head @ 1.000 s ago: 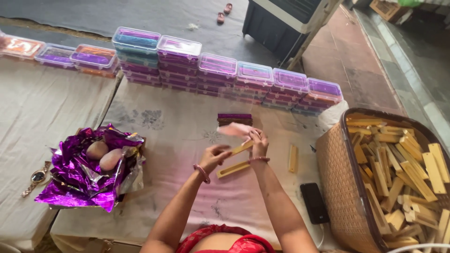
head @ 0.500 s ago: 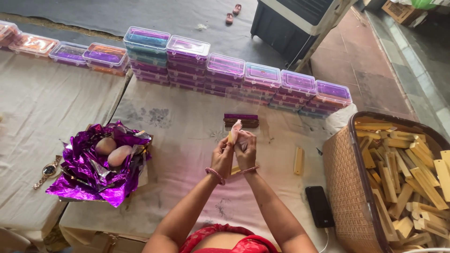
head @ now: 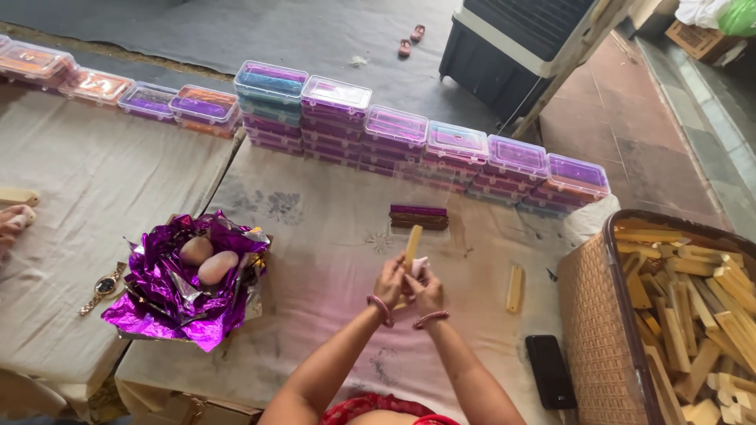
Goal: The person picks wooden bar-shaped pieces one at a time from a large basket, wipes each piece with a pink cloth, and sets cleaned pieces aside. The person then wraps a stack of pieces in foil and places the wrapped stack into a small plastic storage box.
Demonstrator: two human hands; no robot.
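You are pinching a pale wooden stick [head: 412, 245] upright between your left hand [head: 391, 282] and right hand [head: 426, 288], apparently mid-wrap; beyond them is lying a finished purple foil-wrapped stick [head: 419, 216]. Next likely calls for snug, even folds.

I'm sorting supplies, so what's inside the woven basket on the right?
The woven basket holds a loose heap of pale wooden sticks, lying at all angles. What lies beneath the top layer is covered, and the basket's lower right runs out of frame.
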